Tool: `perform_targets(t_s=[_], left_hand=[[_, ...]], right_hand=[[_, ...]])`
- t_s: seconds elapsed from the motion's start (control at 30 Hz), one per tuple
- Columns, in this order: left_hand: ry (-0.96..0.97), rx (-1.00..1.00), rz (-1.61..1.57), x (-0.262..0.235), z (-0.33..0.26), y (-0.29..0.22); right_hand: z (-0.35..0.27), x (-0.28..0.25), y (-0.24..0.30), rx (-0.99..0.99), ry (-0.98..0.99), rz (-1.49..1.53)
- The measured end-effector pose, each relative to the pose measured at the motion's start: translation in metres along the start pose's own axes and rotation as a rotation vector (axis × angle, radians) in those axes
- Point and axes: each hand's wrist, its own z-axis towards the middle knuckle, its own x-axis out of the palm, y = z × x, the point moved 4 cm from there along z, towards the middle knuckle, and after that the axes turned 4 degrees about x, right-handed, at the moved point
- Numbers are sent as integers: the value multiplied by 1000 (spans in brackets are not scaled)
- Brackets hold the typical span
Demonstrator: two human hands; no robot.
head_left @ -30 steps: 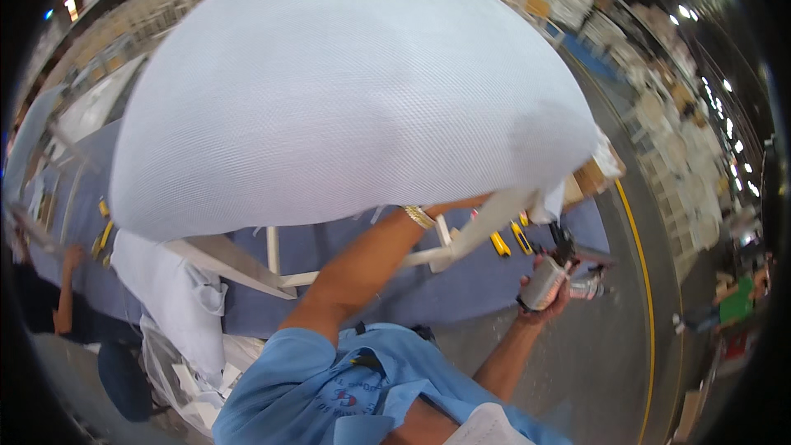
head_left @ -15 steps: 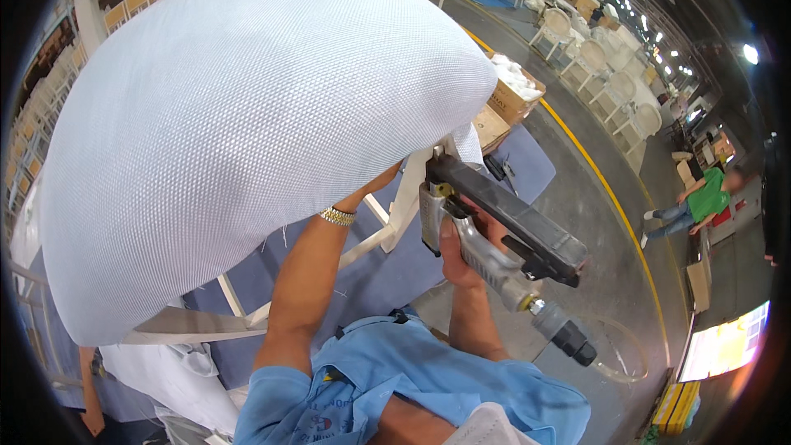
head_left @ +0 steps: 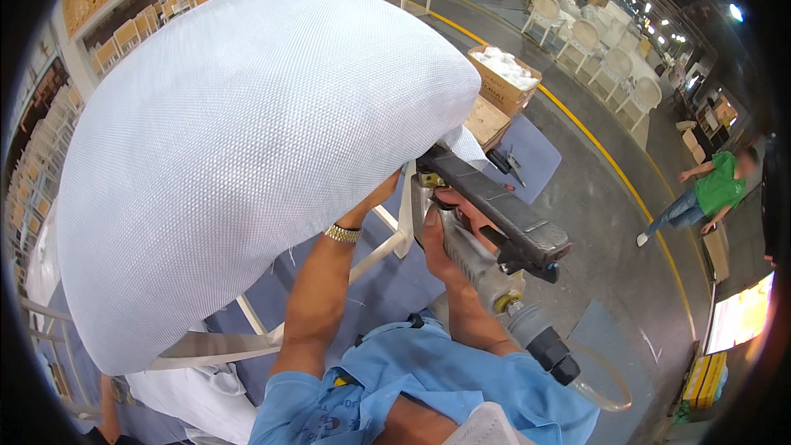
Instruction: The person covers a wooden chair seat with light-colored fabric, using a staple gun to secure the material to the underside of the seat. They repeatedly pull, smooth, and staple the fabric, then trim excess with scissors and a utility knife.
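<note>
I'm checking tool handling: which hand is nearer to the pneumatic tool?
Right. The right hand grips the pneumatic tool; the left hand is left of its front end, partly hidden under the edge of the pale woven cover.

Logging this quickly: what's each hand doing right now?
Left hand: partly under the woven fabric; grip hidden, can't tell.
Right hand: closed, holding the pneumatic gun.

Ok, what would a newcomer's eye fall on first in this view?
Probably the large, rounded pale fabric, which takes up much of the left and middle of the picture; the left hand reaches in at its lower edge. Next comes what looks like a staple gun, held in the right hand near the fabric's lower right edge. A bright green shirt also stands out at far right.
</note>
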Motion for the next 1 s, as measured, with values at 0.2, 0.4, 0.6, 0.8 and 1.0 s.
perform_targets(t_s=[0.2, 0.4, 0.6, 0.8, 1.0], left_hand=[[-150, -91, -174, -6, -2, -4], [-119, 15, -84, -18, 2, -12], [-60, 84, 21, -23, -2, -18], [-201, 151, 126, -39, -10, -13], [231, -276, -384, -63, -29, -57]], right_hand=[[2, 11, 5, -7, -27, -2], [4, 11, 1, -129, -117, -14], [4, 11, -8, -179, -154, 33], [0, 8, -15, -93, -97, 215], [-17, -28, -42, -47, 1, 349]])
